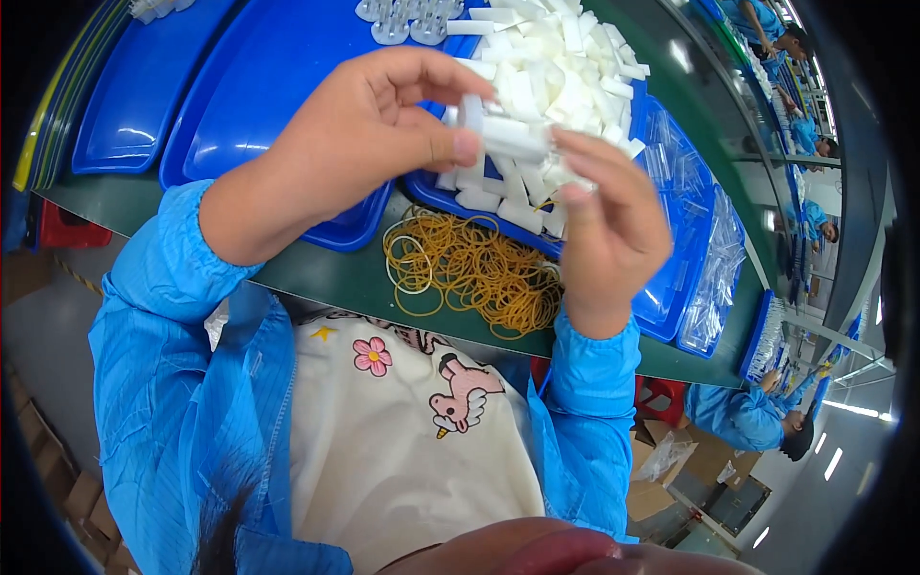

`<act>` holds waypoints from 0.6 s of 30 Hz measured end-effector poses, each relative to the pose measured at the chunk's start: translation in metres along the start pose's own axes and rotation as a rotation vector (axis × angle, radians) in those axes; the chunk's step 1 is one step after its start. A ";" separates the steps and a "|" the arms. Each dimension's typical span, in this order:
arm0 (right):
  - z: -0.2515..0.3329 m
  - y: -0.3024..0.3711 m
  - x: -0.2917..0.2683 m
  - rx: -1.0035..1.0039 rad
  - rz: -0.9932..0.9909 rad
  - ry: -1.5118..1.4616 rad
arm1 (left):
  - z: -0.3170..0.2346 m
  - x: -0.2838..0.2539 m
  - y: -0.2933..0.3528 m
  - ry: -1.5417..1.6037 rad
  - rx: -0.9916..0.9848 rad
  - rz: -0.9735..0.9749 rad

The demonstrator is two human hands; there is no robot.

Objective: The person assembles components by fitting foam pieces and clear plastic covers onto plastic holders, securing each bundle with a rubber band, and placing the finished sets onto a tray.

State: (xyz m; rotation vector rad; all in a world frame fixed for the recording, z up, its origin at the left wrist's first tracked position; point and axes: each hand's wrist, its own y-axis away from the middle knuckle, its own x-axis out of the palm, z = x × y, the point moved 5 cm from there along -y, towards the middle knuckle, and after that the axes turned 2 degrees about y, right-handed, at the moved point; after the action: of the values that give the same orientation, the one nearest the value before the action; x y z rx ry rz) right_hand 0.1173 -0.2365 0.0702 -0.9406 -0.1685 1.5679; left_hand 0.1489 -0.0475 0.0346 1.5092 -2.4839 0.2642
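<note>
A white, roughly cylindrical piece (517, 139) with a translucent flange (471, 113) at its left end is held between my two hands. The fingers and thumb of my left hand (359, 134) are closed around the flanged end. At the other end, the thumb and fingers of my right hand (618, 216) pinch the piece, partly covering it. Beneath the hands, a heap of white strips (565, 72) fills a blue tray (429, 192). Tan rubber bands (470, 268) lie in a loose pile on the green table, in front of that tray.
Blue trays (129, 105) stand at the left, and clear parts with round bases (407, 19) lie at the top. To the right, more trays hold clear plastic tubes (714, 273). Farther right, a person in blue (743, 417) sits near cardboard boxes (661, 470).
</note>
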 end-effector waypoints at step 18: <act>-0.014 0.000 -0.001 0.268 0.238 0.407 | 0.002 -0.018 -0.008 0.022 0.074 -0.141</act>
State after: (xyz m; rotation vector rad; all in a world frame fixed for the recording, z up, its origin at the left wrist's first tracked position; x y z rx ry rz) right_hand 0.1267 -0.2433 0.0614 -1.0699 0.4439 1.5296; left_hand 0.1641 -0.0360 0.0278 1.6919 -2.3608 0.3492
